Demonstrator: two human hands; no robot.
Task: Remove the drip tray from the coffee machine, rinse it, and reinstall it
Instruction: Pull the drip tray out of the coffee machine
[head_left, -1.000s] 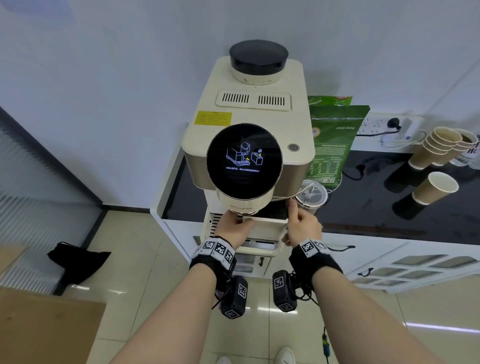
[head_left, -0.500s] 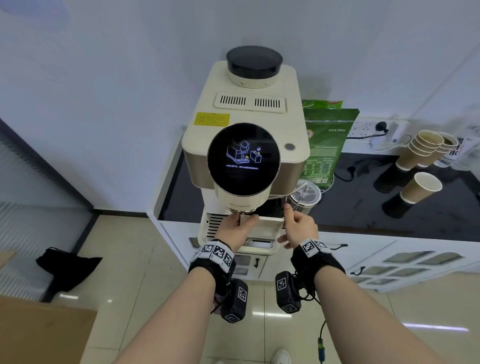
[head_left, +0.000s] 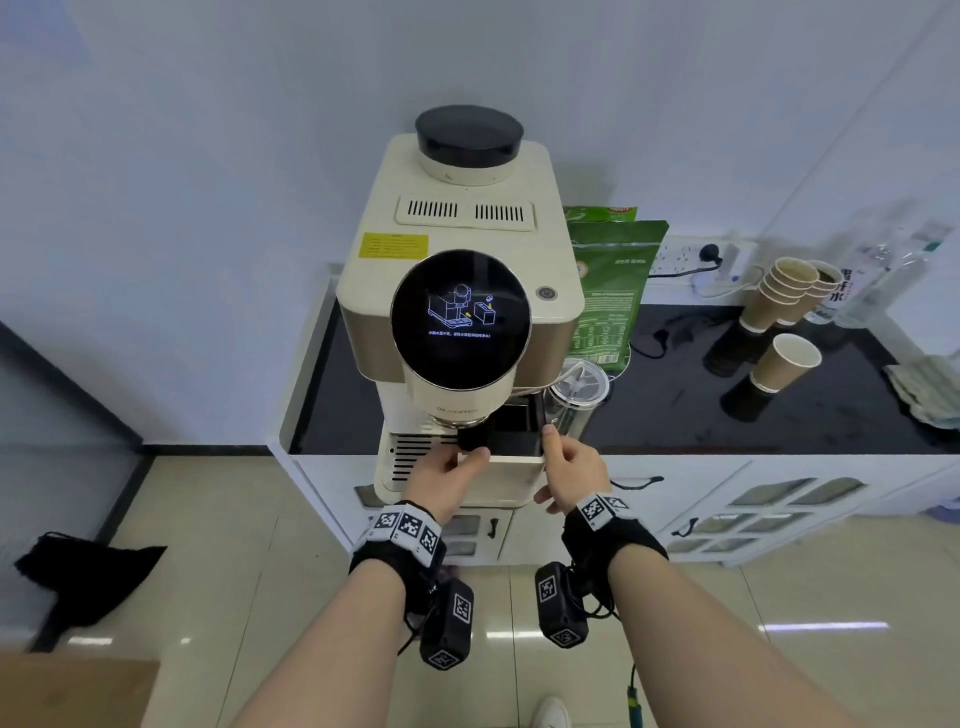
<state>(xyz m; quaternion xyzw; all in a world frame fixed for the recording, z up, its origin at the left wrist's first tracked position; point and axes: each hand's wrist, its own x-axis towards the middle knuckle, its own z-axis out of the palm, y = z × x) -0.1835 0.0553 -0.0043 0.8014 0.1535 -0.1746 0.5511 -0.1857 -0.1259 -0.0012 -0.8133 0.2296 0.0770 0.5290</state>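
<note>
Cream plastic coffee machine on black countertop: yellow label unreadable, round black screen shows line diagram plus illegible text. Left hand and right hand both pinch the cream drip tray, at the machine's base. Green pouch, brown paper cups further right.

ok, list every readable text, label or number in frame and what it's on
"水": bottle label, far right; other characters blurred.
Round display: line of Chinese text under a machine diagram, too small.
Yellow sticker on the coffee machine: unreadable.
Spout brand: blurred.
Green bag: print too small.
</note>
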